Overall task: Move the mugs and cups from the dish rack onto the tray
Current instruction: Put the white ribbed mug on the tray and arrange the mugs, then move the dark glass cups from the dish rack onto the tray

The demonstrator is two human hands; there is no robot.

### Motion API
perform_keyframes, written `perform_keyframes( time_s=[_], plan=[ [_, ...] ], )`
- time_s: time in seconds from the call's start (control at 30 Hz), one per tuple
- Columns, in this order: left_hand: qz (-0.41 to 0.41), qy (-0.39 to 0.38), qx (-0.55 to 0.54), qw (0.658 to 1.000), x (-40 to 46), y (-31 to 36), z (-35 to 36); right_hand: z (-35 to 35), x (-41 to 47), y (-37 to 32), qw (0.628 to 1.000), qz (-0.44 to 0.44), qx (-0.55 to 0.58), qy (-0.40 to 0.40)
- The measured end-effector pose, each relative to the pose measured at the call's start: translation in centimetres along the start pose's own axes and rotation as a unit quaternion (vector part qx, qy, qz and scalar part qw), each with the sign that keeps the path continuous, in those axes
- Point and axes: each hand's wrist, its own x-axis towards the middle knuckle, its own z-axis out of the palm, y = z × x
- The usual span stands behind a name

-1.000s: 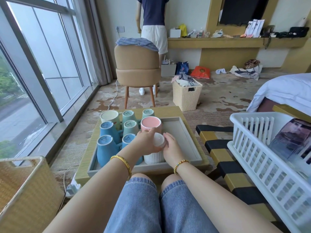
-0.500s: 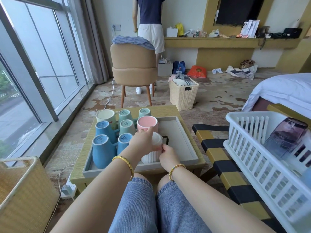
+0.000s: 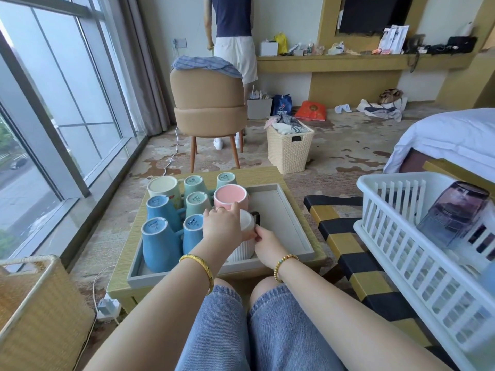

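White mug (image 3: 245,238) half hidden by both hands.
My left hand (image 3: 221,226) and right hand (image 3: 267,243) grasp it on the tray (image 3: 289,223); rack (image 3: 401,253) holds a glass (image 3: 455,212).

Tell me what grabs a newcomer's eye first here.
Both hands meet on the white ribbed mug at the tray's near edge: left hand on top, right hand at its side. Left of it stand upside-down pastel mugs. A purple glass remains in the white dish rack on the right.

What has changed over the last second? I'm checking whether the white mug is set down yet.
The white ribbed mug has turned, so its black handle now shows at the far right. The right hand slid from its top to its near side. The left hand stays on top; the other mugs and tray are unchanged.
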Motion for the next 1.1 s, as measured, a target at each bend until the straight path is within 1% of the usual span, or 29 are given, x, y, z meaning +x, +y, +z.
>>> perform_keyframes(
  time_s=[0.23, 0.37, 0.5, 0.6, 0.7, 0.8, 0.97, 1.1],
  plan=[
    [-0.016, 0.010, 0.012, 1.000, -0.4, 0.2, 0.4, -0.7, 0.3, 0.4, 0.999, -0.016, -0.032, -0.030],
    [-0.023, 0.014, 0.023, 0.999, -0.9, 0.6, 0.8, -2.1, 0.0, 0.1, 0.995, -0.015, -0.081, -0.061],
    [-0.035, 0.025, -0.022, 0.999, -1.5, 2.2, 0.3, -4.6, -0.9, -0.7, 0.994, -0.020, -0.099, -0.038],
    [0.009, 0.065, -0.048, 0.997, -1.5, 4.5, -1.0, -8.0, -1.7, -2.0, 0.994, -0.037, -0.098, -0.013],
    [0.076, 0.096, -0.088, 0.989, -1.3, 7.7, -2.8, -12.7, -3.2, -3.0, 0.992, -0.071, -0.095, 0.036],
    [0.137, 0.124, -0.164, 0.969, -1.1, 11.9, -4.5, -17.8, -5.6, -2.4, 0.989, -0.090, -0.055, 0.104],
    [0.191, 0.094, -0.316, 0.925, -1.4, 20.3, -6.5, -24.6, -9.2, 2.0, 0.966, -0.065, -0.011, 0.252],
    [0.269, 0.051, -0.348, 0.897, -2.4, 26.5, -6.8, -28.2, -11.2, 6.3, 0.937, -0.012, 0.019, 0.349]
  ],
)
